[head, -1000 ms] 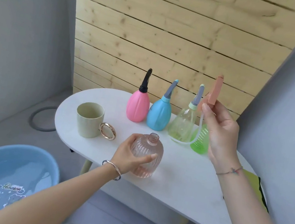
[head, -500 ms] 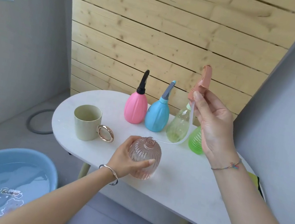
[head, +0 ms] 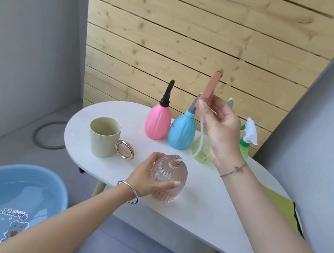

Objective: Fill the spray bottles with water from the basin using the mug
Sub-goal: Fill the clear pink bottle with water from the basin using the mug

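Your left hand (head: 150, 181) gripped the bottle (head: 173, 171) round its belly, thumb across the front. It stood upright near the counter (head: 203, 209) edge. Your right hand (head: 220, 131) pinched the spray head (head: 211, 85) at its collar, raised well above the bottle. The tube (head: 200, 140) curved down to the open neck; whether the tip sat inside or just over it, couldn't tell.

Handling, judged: the bottle looked empty, so light and easy to tip. The ribs should give grip; a wrap round the belly suits pouring. Glass or plastic unclear, so treat it as fragile. The head looked light and the tube limp, so it should be steered from the collar.

The mug (head: 104, 137) stood left of the bottle, ring handle towards it, untouched. The basin (head: 22, 168) sat on the floor, lower left, holding water.

Against a second earlier: the tube then looped free to the right of the bottle; now its tip met the neck. Your right hand had shifted left, across the row behind. The left grip was unchanged.
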A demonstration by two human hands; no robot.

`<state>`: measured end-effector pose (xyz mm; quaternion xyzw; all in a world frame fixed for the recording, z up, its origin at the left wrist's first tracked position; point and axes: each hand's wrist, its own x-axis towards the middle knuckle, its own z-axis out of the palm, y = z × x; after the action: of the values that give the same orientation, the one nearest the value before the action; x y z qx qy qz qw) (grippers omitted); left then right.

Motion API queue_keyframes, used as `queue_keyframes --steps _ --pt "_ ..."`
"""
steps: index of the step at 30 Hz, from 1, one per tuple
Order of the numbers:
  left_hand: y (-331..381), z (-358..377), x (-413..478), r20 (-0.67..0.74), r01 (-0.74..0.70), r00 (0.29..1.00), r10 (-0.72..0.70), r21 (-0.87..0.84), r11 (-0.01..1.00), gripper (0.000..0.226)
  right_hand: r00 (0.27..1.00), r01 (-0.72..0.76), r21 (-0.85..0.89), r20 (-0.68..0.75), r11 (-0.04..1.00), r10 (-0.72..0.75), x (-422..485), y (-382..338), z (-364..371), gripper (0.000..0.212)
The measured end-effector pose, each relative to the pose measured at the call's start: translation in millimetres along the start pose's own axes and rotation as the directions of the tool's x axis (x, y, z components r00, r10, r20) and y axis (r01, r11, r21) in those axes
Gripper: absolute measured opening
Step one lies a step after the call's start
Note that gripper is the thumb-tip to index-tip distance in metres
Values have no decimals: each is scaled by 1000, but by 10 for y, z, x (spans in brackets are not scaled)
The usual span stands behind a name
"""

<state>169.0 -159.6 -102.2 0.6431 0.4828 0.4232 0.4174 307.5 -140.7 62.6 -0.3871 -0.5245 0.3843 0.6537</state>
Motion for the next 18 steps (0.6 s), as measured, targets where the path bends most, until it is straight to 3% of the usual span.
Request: queue_keyframes --steps 5,10,15,18 --pt "5 -2 -4 9 26 1000 -26 -7 1000 87 969 -159 -34 185 987 162 -67 273 -11 26" --pt "20 -10 -9 26 23 999 -23 -11 1000 87 896 -214 -195 352 957 272 -253 500 -333 26" --pt "45 -24 -14 46 6 999 -6 5 1000 86 861 -236 -268 388 934 329 -344 573 -467 42" --pt "56 -27 -24 48 10 999 -10 -1 1000 88 853 -226 -288 402 931 332 -356 580 -462 40"
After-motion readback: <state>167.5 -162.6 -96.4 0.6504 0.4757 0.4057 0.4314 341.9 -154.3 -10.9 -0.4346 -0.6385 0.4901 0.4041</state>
